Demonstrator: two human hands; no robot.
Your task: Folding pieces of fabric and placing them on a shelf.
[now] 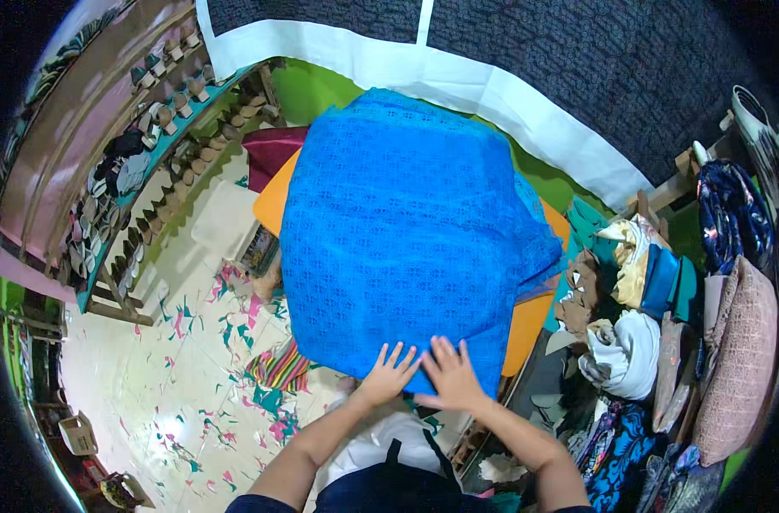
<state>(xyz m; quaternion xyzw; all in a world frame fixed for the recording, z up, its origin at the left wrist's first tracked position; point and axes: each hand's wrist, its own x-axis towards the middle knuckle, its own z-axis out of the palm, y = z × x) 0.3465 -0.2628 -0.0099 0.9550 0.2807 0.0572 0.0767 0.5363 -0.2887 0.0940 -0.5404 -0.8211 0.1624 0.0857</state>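
A broad sheet of blue patterned fabric [398, 231] covers most of an orange table [526, 333], and its near edge hangs toward me. Close to that edge my left hand [390, 374] lies on the cloth with its fingers spread. Just right of it, my right hand [452, 376] rests flat on the same cloth, fingers spread too. The two hands are almost touching. At the right side the fabric gathers into folds [539, 256] over the table's edge. Neither hand grips anything.
Shoe forms line a rack [163, 162] at the left. Pink and teal scraps [180, 321] litter the tiled floor, near a striped cloth [280, 368]. Folded fabrics [654, 274], a white cloth bundle [624, 355] and a pinkish roll [735, 359] crowd the right side. A dark sheet [569, 68] hangs behind.
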